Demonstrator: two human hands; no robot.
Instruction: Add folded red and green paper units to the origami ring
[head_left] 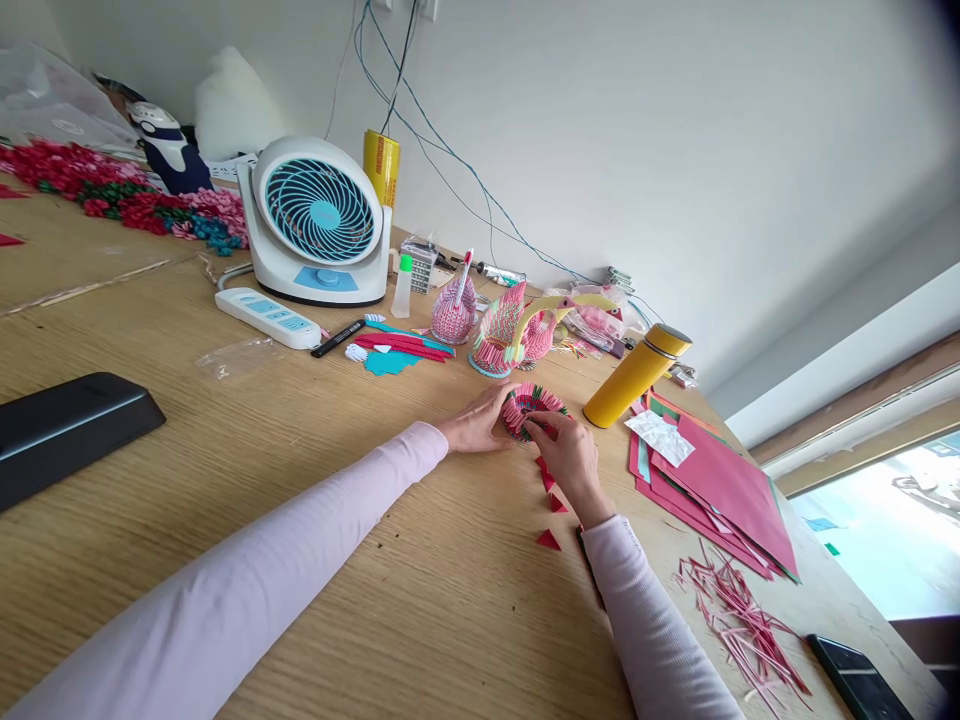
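Observation:
A round ring of folded paper pieces (531, 398), pink with green and dark red inside, rests on the wooden table. My left hand (480, 418) grips its left side, fingers behind it and thumb in front. Over the ring's front right edge is my right hand (568, 458), its thumb and fingers pinched together at the inner rim; whatever is between the fingertips is too small to make out. Several small red folded triangles (549, 540) lie below the ring, beside my right wrist.
Behind the ring stand paper swans (499, 330) and a purple-pink paper figure (454, 312). A yellow bottle (637, 376), red paper sheets (739, 490), paper strips (739, 620) and a phone (859, 680) are right. A fan (322, 220) and power strip (268, 318) stand left.

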